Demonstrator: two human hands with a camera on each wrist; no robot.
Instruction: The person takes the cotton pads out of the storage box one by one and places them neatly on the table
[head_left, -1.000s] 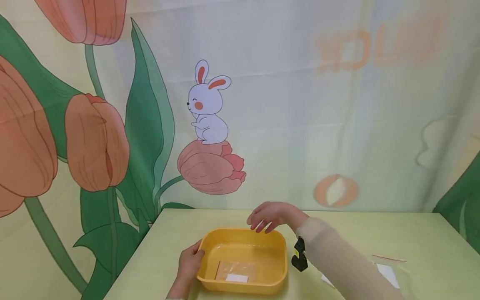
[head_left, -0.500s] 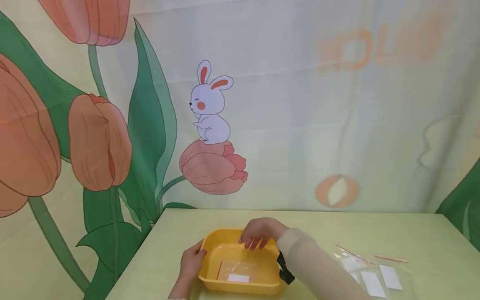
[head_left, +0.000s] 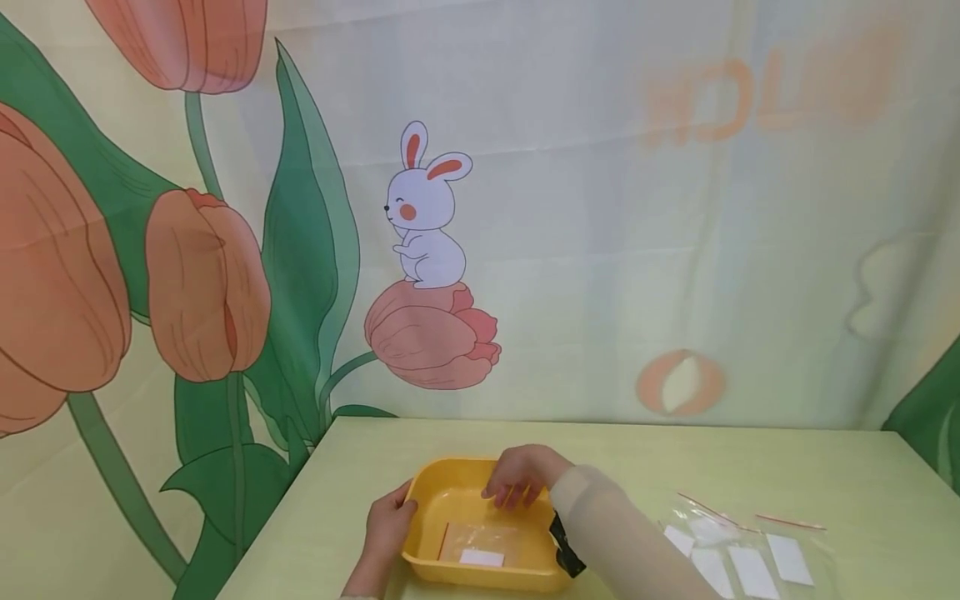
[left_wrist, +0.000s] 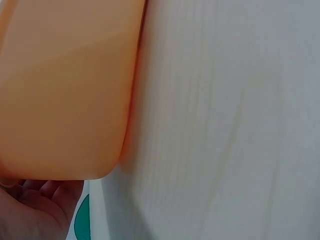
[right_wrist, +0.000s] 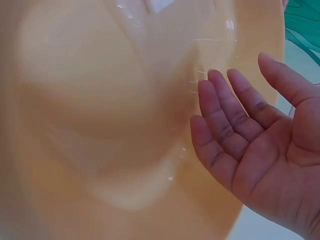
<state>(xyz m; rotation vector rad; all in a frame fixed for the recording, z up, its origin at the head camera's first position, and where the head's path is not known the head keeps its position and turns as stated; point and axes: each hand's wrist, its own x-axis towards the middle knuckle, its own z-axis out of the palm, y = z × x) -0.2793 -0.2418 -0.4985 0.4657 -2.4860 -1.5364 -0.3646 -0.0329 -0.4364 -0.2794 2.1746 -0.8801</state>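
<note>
A yellow plastic basin point(head_left: 487, 575) stands on the table in the head view. At its left side my left hand point(head_left: 388, 525) grips the rim, thumb on top; in the left wrist view the same hand point(left_wrist: 37, 210) shows at the basin's outer wall point(left_wrist: 70, 110). Over the basin's far right part hangs my right hand point(head_left: 521, 477), holding nothing. Its fingers are loosely bent and spread in the right wrist view, palm point(right_wrist: 280, 165) visible. Inside the basin lies a clear zip bag point(head_left: 480, 546) with a red seal strip and a white label.
Several clear zip bags with red seals and white labels point(head_left: 789, 558) lie on the pale green table point(head_left: 885, 517) to the right, partly behind the right sleeve point(head_left: 622, 525). A black wrist camera point(head_left: 566, 546) sits beside the basin's right rim. A printed curtain point(head_left: 570, 250) hangs behind.
My right hand has come down from above the basin's far rim to inside its outline. More of the bags on the right now shows. The left hand keeps its grip on the rim.
</note>
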